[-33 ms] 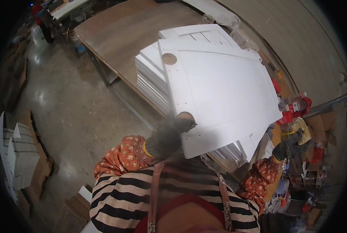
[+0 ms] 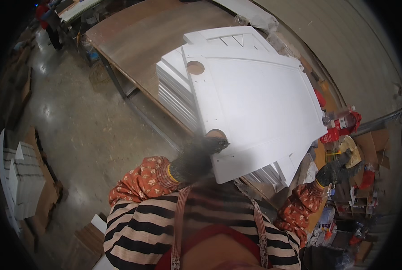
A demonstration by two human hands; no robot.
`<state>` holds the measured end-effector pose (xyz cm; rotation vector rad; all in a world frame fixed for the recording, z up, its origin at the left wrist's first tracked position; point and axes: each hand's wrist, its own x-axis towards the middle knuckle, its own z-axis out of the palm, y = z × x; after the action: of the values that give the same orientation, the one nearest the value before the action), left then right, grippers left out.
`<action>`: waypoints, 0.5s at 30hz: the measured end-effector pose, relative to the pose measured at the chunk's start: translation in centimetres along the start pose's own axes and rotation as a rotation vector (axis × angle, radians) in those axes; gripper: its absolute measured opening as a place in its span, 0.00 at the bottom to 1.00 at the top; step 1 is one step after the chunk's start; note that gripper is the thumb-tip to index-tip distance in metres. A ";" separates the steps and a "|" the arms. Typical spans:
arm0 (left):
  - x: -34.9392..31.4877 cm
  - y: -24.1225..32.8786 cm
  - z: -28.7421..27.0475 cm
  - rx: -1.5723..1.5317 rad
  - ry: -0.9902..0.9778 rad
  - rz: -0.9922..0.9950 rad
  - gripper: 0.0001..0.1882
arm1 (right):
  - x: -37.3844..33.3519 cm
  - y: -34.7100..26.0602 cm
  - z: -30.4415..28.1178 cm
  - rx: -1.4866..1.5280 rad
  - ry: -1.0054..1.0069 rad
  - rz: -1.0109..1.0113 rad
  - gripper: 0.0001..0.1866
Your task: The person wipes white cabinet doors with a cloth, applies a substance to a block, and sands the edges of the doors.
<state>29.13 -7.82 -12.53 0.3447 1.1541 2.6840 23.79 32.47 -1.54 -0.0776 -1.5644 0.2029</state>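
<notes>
Head | left hand [image 2: 193,160] gripping white panel [image 2: 259,103] | right hand [image 2: 331,171] apart, hold unclear | table [image 2: 140,36] reaching far, grey floor [image 2: 84,112] lying left

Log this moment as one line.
left hand: gloved, at edge of white panel | right hand: gloved, at tan item, grip unclear | stack: under panel, on brown table

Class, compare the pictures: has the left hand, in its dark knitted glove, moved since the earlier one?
No: the dark-gloved left hand shows no visible shift against the brown flat-topped table.
</notes>
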 end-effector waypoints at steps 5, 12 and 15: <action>0.4 -2.1 2.1 1.046 0.112 0.609 0.09 | -0.4 -1.3 -0.5 -0.027 -0.033 0.026 0.30; 3.9 -4.3 4.8 1.412 -0.026 0.569 0.17 | -1.1 1.0 -0.9 -0.246 -0.038 0.074 0.34; 5.3 -3.3 5.6 1.525 -0.125 0.348 0.29 | -1.9 0.1 -1.6 -0.218 -0.066 0.224 0.33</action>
<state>26.05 -0.26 -10.49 0.9032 3.0044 1.3164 25.35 32.34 -3.48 -0.4222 -1.6384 0.2115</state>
